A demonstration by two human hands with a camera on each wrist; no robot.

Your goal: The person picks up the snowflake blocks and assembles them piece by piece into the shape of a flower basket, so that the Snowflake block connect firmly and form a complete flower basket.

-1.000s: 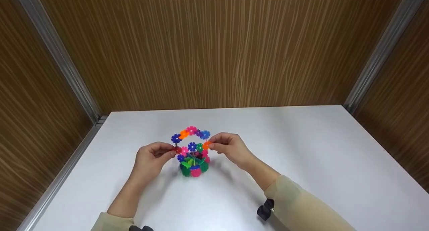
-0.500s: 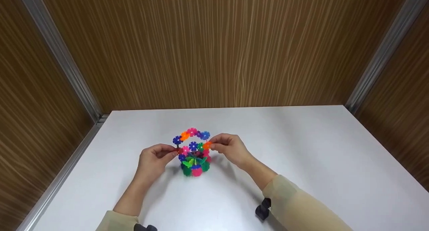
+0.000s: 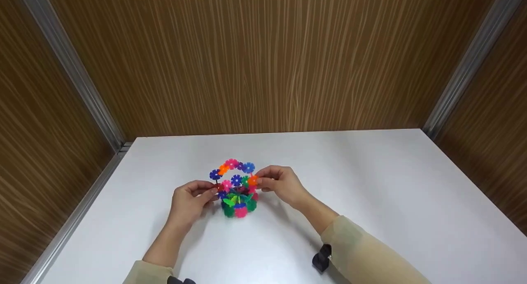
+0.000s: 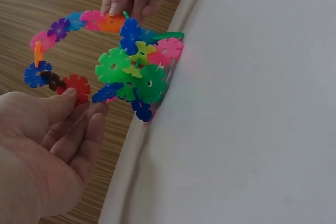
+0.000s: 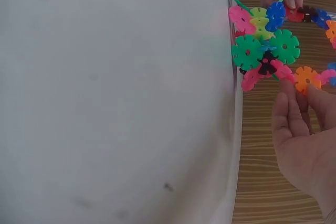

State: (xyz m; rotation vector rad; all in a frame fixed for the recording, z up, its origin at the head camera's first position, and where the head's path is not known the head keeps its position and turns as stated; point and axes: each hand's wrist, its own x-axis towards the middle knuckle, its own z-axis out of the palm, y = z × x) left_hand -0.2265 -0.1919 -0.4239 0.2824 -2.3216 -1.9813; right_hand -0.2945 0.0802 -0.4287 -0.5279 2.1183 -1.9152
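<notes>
A small basket [image 3: 240, 210] built of colourful snowflake discs stands on the white table, with an arched handle [image 3: 231, 164] of linked discs above it. At its left side my left hand [image 3: 188, 201] pinches the red disc [image 4: 77, 86] at the handle's lower left end between thumb and fingers. On the other side my right hand [image 3: 284, 185] pinches the orange disc [image 5: 306, 79] at the handle's right end. Blue and dark brown discs [image 4: 52, 80] join the red one. Green, pink and blue discs form the body [image 4: 128, 72].
The white table [image 3: 370, 185] spreads around the basket. Wood-grain panels [image 3: 271, 61] rise behind and at both sides, with metal posts [image 3: 465, 61] in the corners. A black strap piece [image 3: 322, 258] hangs by the right sleeve.
The handle arch has tipped slightly to the left and sunk a little. Both hands keep their pinch; the left has shifted slightly right since one second ago.
</notes>
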